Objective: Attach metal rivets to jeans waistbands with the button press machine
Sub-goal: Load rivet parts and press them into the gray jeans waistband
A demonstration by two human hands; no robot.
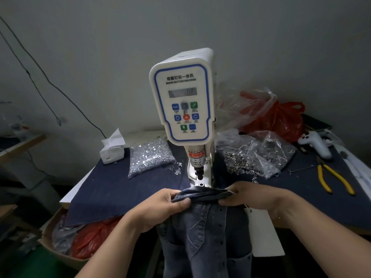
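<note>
Holding item: jeans waistband [202, 194], stretched flat between my two hands just in front of the button press machine [183, 105], directly below its punch [198, 173]. I keep it taut and level, I judge, so the spot to be riveted can slide onto the lower die [201, 184] without folds.

Left hand [166, 207]: fingers curled over the waistband's left end, thumb pressed on top of the denim, a firm pinch, barely any gap.

Right hand [259, 196]: fingers folded under the right end, thumb closing on the edge from the front, likewise pinching; nothing else is held.

Jeans [202, 237]: the legs hang down in front of the machine, off the bench edge, so their weight pulls clear of the punch. A white tag [265, 231] dangles to the right of them.

Rivet stock: a clear bag of silvery pieces [149, 157] lies left of the machine on the dark cloth covering the bench [112, 189]; an open bag of ring-shaped metal parts [253, 157] lies right of the machine. Both are within reach, presumably for loading.

Other: a tissue box [112, 149] sits left of the machine, beyond the silvery bag; yellow-handled pliers [333, 179] lie far right of the machine; red plastic bags [277, 119] are behind and to its right.

Whether a rivet sits on the die I cannot tell.
</note>
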